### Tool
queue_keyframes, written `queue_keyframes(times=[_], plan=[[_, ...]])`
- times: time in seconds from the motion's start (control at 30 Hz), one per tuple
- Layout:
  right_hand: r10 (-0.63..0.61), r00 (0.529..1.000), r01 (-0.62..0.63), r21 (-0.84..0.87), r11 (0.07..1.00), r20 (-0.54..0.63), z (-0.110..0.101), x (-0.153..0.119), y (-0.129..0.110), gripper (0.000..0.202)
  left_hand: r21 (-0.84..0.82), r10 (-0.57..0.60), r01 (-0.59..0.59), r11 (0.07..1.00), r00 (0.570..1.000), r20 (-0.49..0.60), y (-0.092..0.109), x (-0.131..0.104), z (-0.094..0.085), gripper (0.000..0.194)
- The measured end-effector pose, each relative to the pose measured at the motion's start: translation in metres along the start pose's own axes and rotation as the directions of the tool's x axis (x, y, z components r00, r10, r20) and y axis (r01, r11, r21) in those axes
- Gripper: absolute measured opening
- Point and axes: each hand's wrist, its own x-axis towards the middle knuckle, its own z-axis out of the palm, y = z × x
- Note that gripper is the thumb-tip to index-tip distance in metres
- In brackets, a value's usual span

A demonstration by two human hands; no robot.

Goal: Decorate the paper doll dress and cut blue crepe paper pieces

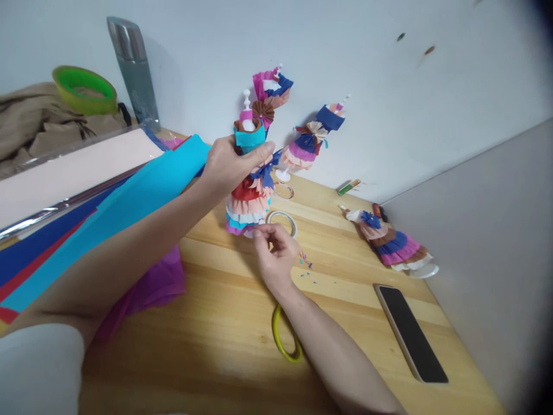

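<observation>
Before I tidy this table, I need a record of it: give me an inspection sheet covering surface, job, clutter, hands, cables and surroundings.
Surface: wooden tabletop, with small scraps on it.
Job's things: ruffled figure, held; two figures behind it; lying figure at right.
Clutter: yellow ring, phone, bottle, coloured sheets.
Hands: left hand grips the ruffled figure's upper part; right hand has fingertips at its hem, grip unclear.
Cables: nothing seen.
Surroundings: pale wall behind, with dark marks; grey panel at right.
</observation>
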Motion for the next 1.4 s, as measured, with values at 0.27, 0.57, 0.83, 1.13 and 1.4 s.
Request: queue_keyframes(times=[0.27,0.57,0.83,1.13,1.4], plan=[[-0.171,0.972,0.169,-0.025,0.985,-0.162,-0.047,0.045,-0.028,0.012,-0.049,0.027,-0.006,0.999,0.901,0.432,0.017,-0.009,-0.012,0.028],[-0.135,0.979,0.095,0.246,0.965,0.152,-0.071,0.063,-0.048,0.049,-0.232,0.117,0.04,0.972,0.771,0.625,0.013,-0.023,0.001,0.053],[-0.103,0.991,0.078,0.246,0.966,0.088,-0.07,0.082,-0.068,0.063,-0.195,0.084,0.066,0.979,0.739,0.668,0.012,-0.026,0.002,0.083],[-0.042,0.988,0.0,0.276,0.961,0.146,-0.054,0.099,-0.074,0.031,-0.264,0.185,-0.012,0.964,0.745,0.641,0.02,-0.027,-0.001,0.067],[0.086,0.988,-0.042,0.319,0.947,-0.125,-0.082,0.113,-0.035,0.028,0.184,-0.009,-0.065,0.981,0.928,0.373,-0.002,-0.007,-0.01,0.027]])
